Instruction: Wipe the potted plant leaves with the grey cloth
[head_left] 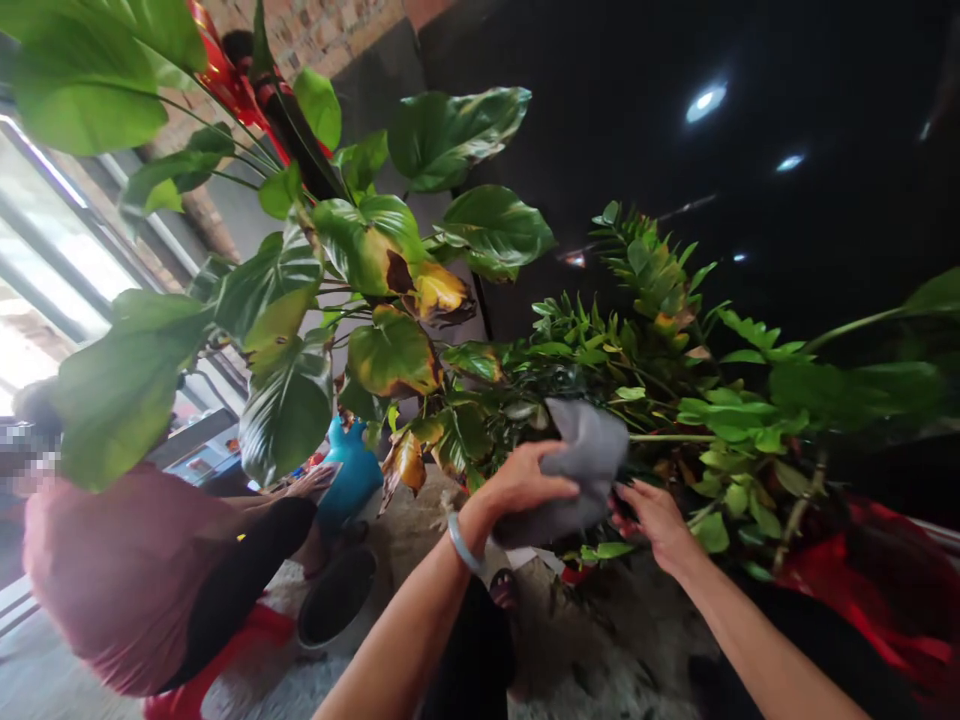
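My left hand (517, 485) is closed on a grey cloth (581, 465) and holds it against the foliage of a bushy plant with small glossy leaflets (675, 400). A pale bangle sits on that wrist. My right hand (656, 520) reaches in just right of the cloth, fingers curled among the plant's lower stems; what they grip is hidden by leaves. A taller plant with broad leaves (360, 260), some yellow and brown at the edges, stands to the left.
Another person in a pink top (120, 570) crouches at the left, a hand near a blue pot (352, 475). A dark empty pot (337, 600) sits on the rough grey floor. Red fabric (862, 590) lies at the right. Windows are at far left.
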